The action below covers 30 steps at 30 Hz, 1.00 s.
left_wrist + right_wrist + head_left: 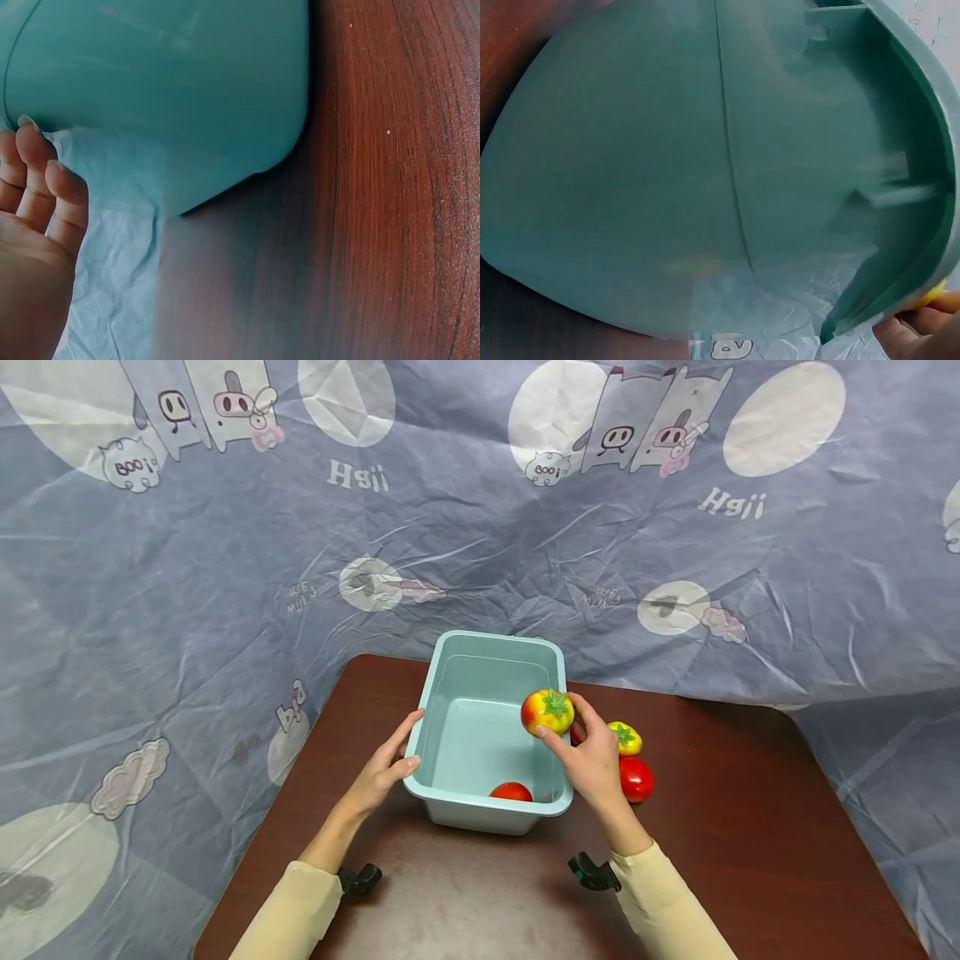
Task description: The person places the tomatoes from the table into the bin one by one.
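Holding yellow-red fruit (542, 713) in right hand (597, 767); left hand (377, 776), grip wide, touches bin (465, 814) side; 1 red fruit (512, 792) inside.

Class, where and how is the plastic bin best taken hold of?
The plastic bin is probably best gripped by its rim, at both long sides, from outside left and right and curling under: it stands upright, and the rim juts past walls that narrow downward.
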{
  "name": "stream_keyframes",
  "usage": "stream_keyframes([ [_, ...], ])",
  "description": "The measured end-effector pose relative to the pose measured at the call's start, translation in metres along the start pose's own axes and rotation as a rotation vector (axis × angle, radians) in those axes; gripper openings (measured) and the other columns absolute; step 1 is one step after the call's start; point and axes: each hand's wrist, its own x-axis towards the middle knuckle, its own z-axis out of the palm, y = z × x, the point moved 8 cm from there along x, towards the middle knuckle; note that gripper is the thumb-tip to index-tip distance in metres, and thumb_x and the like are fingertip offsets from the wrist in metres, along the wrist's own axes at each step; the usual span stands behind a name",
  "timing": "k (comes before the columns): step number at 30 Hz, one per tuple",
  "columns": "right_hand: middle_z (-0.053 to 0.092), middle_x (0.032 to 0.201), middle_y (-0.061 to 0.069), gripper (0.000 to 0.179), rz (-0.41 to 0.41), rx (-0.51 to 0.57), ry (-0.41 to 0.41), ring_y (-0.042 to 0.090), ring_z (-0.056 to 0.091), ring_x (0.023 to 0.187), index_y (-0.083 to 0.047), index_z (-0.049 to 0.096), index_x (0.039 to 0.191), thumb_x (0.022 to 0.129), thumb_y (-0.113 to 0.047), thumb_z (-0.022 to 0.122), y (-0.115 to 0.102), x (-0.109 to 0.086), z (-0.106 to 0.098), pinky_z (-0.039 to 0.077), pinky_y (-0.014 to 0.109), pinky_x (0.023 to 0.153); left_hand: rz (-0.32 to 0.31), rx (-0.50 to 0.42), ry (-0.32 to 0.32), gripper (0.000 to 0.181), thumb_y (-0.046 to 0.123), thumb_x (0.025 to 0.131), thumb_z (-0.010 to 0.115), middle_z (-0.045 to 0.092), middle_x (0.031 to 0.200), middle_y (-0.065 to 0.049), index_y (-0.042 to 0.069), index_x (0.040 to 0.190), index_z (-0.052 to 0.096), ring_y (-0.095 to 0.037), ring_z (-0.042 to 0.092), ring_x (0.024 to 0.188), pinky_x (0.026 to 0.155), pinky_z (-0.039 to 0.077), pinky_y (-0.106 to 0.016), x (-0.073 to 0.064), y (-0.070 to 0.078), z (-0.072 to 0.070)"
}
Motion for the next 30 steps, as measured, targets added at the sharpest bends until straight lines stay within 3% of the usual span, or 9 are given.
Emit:
stream_keyframes([
  [3,0.052,0.128,0.013,0.072,-0.004,-0.033,-0.027,0.025,0.056,0.115,-0.006,0.046,0.133,0.072,-0.030,0.077,0.012,0.004,0.006,0.045,0.035,0.093,0.015,-0.010,-0.014,0.065,0.018,0.091,0.047,0.054,0.099,-0.018,0.018,0.148,0.017,-0.017,0.057,0.086,0.072,0.050,-0.035,0.001,-0.001,0.000],
  [6,0.053,0.127,0.011,0.074,-0.018,-0.073,-0.056,0.024,0.056,0.114,-0.007,0.047,0.133,0.071,-0.032,0.078,0.015,0.008,0.011,0.045,0.035,0.093,0.022,-0.030,-0.030,0.066,0.016,0.090,0.046,0.053,0.116,-0.021,0.016,0.148,0.015,-0.020,0.058,0.100,0.079,0.051,-0.037,0.001,-0.001,0.000],
  [16,0.060,0.114,0.007,0.066,-0.188,-0.296,-0.118,0.021,0.059,0.099,-0.007,0.052,0.125,0.069,-0.029,0.080,0.003,0.016,0.030,0.048,0.040,0.086,0.003,-0.046,-0.046,0.068,-0.002,0.088,0.041,0.053,0.114,-0.026,0.009,0.148,0.012,-0.024,0.058,0.097,0.077,0.050,-0.030,0.001,0.010,0.002],
  [20,0.059,0.120,0.011,0.070,-0.175,-0.293,-0.120,0.025,0.061,0.102,-0.006,0.050,0.129,0.070,-0.030,0.079,0.004,0.016,0.030,0.048,0.040,0.088,-0.002,-0.033,-0.043,0.067,-0.001,0.088,0.041,0.050,0.118,-0.028,0.005,0.148,0.012,-0.030,0.056,0.099,0.078,0.051,-0.030,0.002,0.022,0.006],
  [24,0.057,0.124,0.013,0.071,-0.144,-0.270,-0.126,0.027,0.061,0.106,-0.006,0.047,0.133,0.073,-0.032,0.076,0.006,0.015,0.029,0.047,0.040,0.092,0.008,-0.015,-0.033,0.066,-0.001,0.088,0.040,0.049,0.116,-0.030,0.003,0.147,0.012,-0.027,0.057,0.098,0.078,0.051,-0.030,0.003,0.029,0.007],
  [30,0.059,0.121,0.012,0.063,-0.146,-0.215,-0.083,0.025,0.061,0.106,-0.008,0.052,0.129,0.074,-0.029,0.076,0.006,0.012,0.024,0.047,0.037,0.092,0.012,-0.025,-0.036,0.066,-0.003,0.088,0.040,0.050,0.117,-0.027,0.005,0.148,0.013,-0.024,0.057,0.100,0.079,0.050,-0.030,0.002,0.020,0.004],
])
